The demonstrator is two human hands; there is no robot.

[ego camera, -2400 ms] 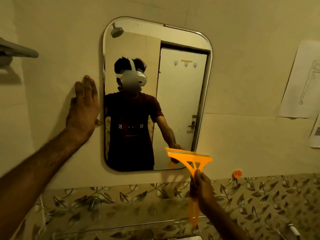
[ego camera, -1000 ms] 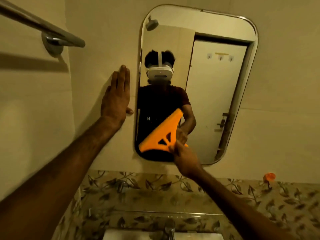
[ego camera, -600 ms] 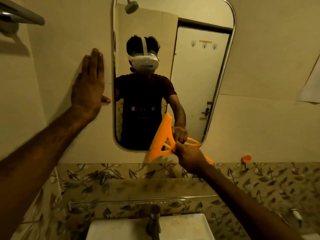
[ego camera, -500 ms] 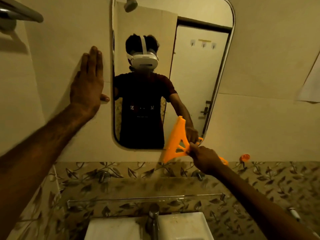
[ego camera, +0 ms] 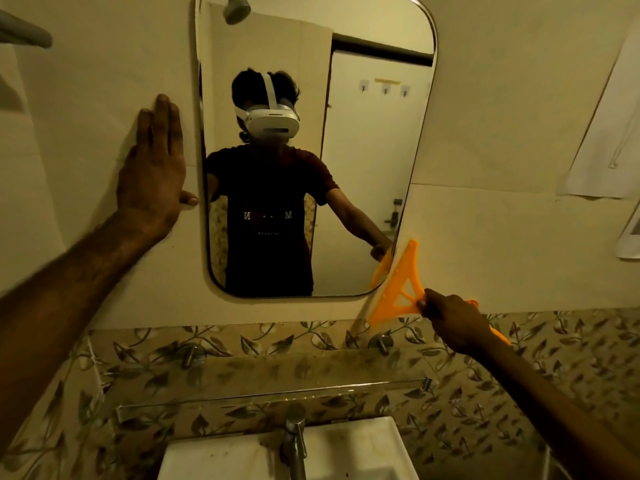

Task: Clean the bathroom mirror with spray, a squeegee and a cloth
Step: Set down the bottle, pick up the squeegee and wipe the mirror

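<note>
Right hand (ego camera: 450, 322) is gripping the squeegee (ego camera: 394, 282) at the mirror (ego camera: 363, 168)'s lower right edge, left hand (ego camera: 152, 171) is pressing flat, fingers straight, on the wall (ego camera: 104, 98); squeegeeing seems nearly finished, cloth wipe probably remaining.

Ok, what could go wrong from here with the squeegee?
The squeegee straddles the lower right edge of the mirror, so it may smear dirt onto the wall. The left hand has its thumb at the mirror's left edge and could smudge it. The right hand, just above the glass shelf, might bump it.
</note>
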